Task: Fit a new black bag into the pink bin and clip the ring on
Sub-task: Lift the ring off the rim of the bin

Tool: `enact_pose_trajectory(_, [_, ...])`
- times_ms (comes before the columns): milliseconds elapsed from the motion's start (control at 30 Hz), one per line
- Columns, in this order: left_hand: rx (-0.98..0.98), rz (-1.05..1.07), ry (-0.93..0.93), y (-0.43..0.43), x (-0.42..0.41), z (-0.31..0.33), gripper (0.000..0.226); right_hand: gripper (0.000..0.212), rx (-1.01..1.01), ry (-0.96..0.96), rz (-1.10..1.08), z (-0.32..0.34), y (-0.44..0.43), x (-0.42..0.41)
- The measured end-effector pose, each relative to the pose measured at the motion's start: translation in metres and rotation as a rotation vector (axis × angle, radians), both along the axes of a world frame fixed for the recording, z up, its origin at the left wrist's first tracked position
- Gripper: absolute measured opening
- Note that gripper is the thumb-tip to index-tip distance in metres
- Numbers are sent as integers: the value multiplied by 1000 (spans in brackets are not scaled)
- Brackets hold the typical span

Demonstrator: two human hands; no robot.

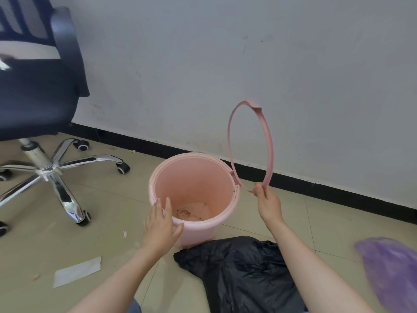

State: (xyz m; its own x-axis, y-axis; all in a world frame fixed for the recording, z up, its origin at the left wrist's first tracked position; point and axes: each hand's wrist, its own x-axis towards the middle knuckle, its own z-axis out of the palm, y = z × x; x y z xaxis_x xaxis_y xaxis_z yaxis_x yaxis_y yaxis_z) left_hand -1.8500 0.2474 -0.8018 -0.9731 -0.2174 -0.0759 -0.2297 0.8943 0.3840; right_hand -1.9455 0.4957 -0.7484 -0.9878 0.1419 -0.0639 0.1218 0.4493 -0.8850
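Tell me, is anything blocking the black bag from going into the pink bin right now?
Nothing visible. The pink bin stands open; the right hand holds the ring off it. Only crumbs inside. The black bag lies beside it.

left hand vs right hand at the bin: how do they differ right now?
The left hand is open, fingers spread, against the near rim of the pink bin, gripping nothing; the right hand is pinched shut on the pink ring. The left hand sits low at the bin; the right hand is raised beside it, holding the ring upright. Both are bare.
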Motion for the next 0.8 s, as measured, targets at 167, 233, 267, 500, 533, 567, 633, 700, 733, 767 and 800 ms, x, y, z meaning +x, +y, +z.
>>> enact_pose_trajectory(167, [17, -11, -3, -2, -2, -1, 82, 40, -114, -25, -47, -4, 6, -7])
enact_pose_trajectory(233, [5, -7, -5, -1, -2, -1, 83, 37, -187, -55, -78, -6, 9, -9])
enact_pose_trajectory(267, [-14, -6, -7, -1, -3, -1, 82, 33, -219, -68, -93, -6, 10, -10])
enact_pose_trajectory(500, [-24, 5, 15, 1, -3, -5, 80, 37, -399, -173, -195, -7, 24, -18])
enact_pose_trajectory(533, [-20, 6, 20, 2, -3, -6, 79, 37, -424, -188, -207, -7, 25, -18])
enact_pose_trajectory(567, [-18, 8, 24, 3, -3, -6, 79, 36, -448, -201, -217, -8, 27, -19])
enact_pose_trajectory(633, [-15, 12, 32, 5, -3, -8, 78, 33, -491, -219, -226, -9, 28, -21])
enact_pose_trajectory(700, [-3, 23, 35, 7, -5, -8, 78, 25, -540, -237, -231, -9, 29, -24])
enact_pose_trajectory(733, [5, 29, 37, 8, -5, -8, 78, 20, -572, -244, -232, -9, 29, -25])
enact_pose_trajectory(767, [13, 35, 43, 11, -6, -8, 78, 20, -604, -249, -232, -9, 29, -26])
enact_pose_trajectory(800, [20, 38, 51, 13, -6, -8, 78, 25, -630, -250, -231, -9, 29, -27])
